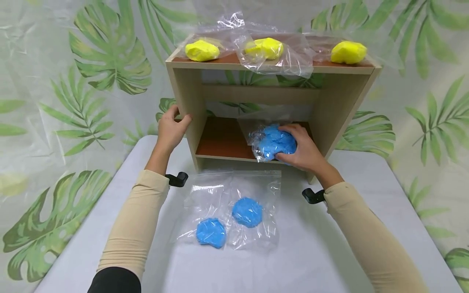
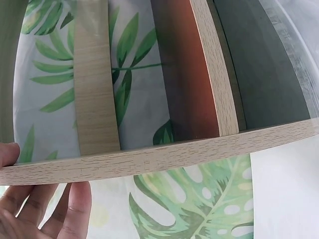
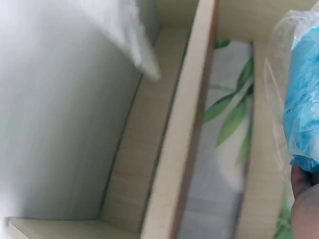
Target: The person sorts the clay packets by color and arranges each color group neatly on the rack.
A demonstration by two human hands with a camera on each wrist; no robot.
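My right hand (image 1: 302, 148) grips a clear plastic bag with a lump of blue modelling clay (image 1: 276, 141), thumb below and fingers over its far side. The bag is at the front of the lower board (image 1: 223, 140) of a small wooden shelf unit, toward its right side. At the right edge of the right wrist view, fingertips press under the bagged blue clay (image 3: 304, 99). My left hand (image 1: 171, 128) holds the unit's left side panel (image 1: 188, 106). In the left wrist view the thumb is inside the panel edge (image 2: 149, 158) and the fingers are outside.
Three bagged lumps of yellow clay (image 1: 202, 50) sit along the unit's top board (image 1: 231, 59). Two more bags with flattened blue clay (image 1: 247, 212) lie on the white table (image 1: 293, 248) in front. A leaf-patterned curtain (image 1: 110, 49) hangs behind.
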